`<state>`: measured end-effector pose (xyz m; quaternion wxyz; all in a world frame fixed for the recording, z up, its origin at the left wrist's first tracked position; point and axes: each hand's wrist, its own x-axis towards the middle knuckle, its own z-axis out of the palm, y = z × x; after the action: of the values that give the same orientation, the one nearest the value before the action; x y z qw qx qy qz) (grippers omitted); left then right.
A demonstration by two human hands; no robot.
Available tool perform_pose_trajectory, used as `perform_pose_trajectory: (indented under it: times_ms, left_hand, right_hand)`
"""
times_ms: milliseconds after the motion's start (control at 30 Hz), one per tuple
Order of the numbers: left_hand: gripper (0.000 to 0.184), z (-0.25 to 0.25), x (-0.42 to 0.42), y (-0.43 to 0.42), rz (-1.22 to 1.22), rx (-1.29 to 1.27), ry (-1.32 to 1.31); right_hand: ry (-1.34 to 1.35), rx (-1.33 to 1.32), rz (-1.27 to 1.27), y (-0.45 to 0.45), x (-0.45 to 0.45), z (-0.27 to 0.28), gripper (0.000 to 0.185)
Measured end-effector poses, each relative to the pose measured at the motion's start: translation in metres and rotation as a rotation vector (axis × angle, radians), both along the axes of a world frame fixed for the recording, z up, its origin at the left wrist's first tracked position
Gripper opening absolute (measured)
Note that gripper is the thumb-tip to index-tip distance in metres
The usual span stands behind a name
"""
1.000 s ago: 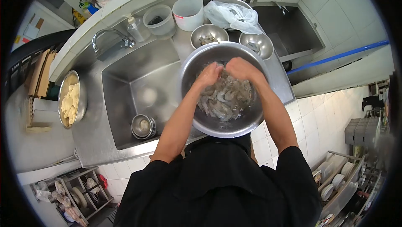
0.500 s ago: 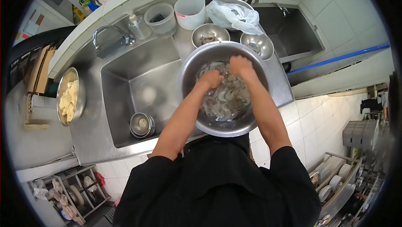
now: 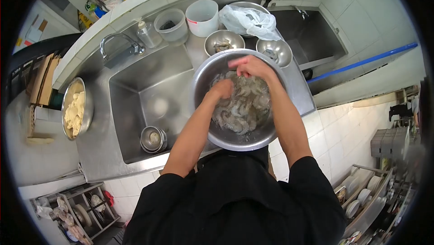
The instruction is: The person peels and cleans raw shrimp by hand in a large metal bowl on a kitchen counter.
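Observation:
A large metal basin [image 3: 202, 127] holds many raw shrimp [image 3: 239, 111] in water. My left hand [image 3: 223, 89] is down among the shrimp at the basin's left side, its fingers curled; whatever they hold is hidden. Over the far part of the basin is my right hand [image 3: 251, 67], index finger stretched out to the left and the other fingers loosely bent. Nothing shows in it. Just beyond the rim stand a small metal bowl [image 3: 211, 46] with a few shrimp in it and another small bowl [image 3: 284, 55] with greyish pieces.
Left of the basin is a steel sink [image 3: 176, 75] with stacked small bowls [image 3: 153, 139] inside and a faucet [image 3: 120, 37]. A bowl of pale yellow chunks [image 3: 74, 114] stands far left. Plastic tubs [image 3: 202, 17] and a white plastic bag [image 3: 248, 21] line the back.
My right hand has shifted left and its index finger now points out. My left hand has moved slightly left and lower among the shrimp. The camera view has shifted a little.

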<state>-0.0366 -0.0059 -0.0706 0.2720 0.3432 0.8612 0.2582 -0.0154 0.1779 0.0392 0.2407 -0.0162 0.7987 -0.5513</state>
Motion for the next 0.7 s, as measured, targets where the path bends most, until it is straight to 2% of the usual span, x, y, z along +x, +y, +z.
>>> perform_pose_trajectory:
  times_ms: [33,67,133,167,200,267,300,367,400,467,500,533,600,633,700]
  left_hand:
    - [0.015,0.005,0.001,-0.003,-0.003,-0.066,0.054]
    - [0.014,0.009,0.005,-0.007,-0.01,-0.135,0.105]
    - [0.018,0.025,0.006,-0.009,0.03,-0.127,0.012]
    - [0.023,0.033,0.008,-0.008,0.065,-0.116,-0.075]
    - [0.023,0.029,0.009,-0.006,0.063,-0.115,-0.076]
    - [0.015,0.021,0.011,-0.002,0.111,-0.076,0.003]
    - [0.015,0.023,0.011,-0.002,0.107,-0.078,0.004]
    - [0.016,0.026,0.01,-0.005,0.106,-0.05,0.042]
    - [0.016,0.034,0.012,-0.008,0.106,-0.055,0.038]
    - [0.021,0.063,0.014,-0.012,0.239,0.331,-0.008]
    - [0.02,0.072,0.021,-0.012,0.306,0.528,-0.004]
    - [0.02,0.079,0.026,-0.012,0.298,0.525,-0.002]
    - [0.024,0.088,0.031,-0.009,0.368,0.67,0.099]
    - [0.024,0.087,0.032,-0.007,0.356,0.671,0.096]
    - [0.028,0.085,0.034,-0.005,0.316,0.715,0.291]
  right_hand:
    - [0.049,0.098,0.05,-0.001,0.009,0.011,0.041]
    - [0.038,0.092,0.054,0.004,0.012,-0.001,0.041]
    - [0.098,0.169,0.057,0.018,0.009,-0.024,0.042]
    - [0.284,0.412,0.019,0.019,0.016,-0.033,0.036]
    - [0.282,0.414,0.017,0.01,0.025,-0.041,0.036]
    - [0.3,1.044,0.06,-0.012,0.034,-0.059,0.031]
    - [0.299,1.043,0.056,-0.011,0.032,-0.062,0.031]
    - [0.404,0.503,0.248,-0.002,0.026,-0.067,0.029]
    - [0.4,0.498,0.249,0.0,0.027,-0.066,0.029]
    - [0.308,0.097,-0.423,0.005,0.026,-0.05,0.029]
    - [0.178,-0.03,-0.53,0.002,0.03,-0.036,0.028]
    - [0.18,-0.034,-0.538,-0.003,0.036,-0.023,0.028]
    - [0.112,-0.246,-0.375,-0.02,0.047,-0.004,0.03]
    - [0.18,-0.207,-0.311,-0.027,0.049,-0.012,0.03]
    - [0.28,-0.113,-0.388,-0.038,0.048,-0.021,0.029]
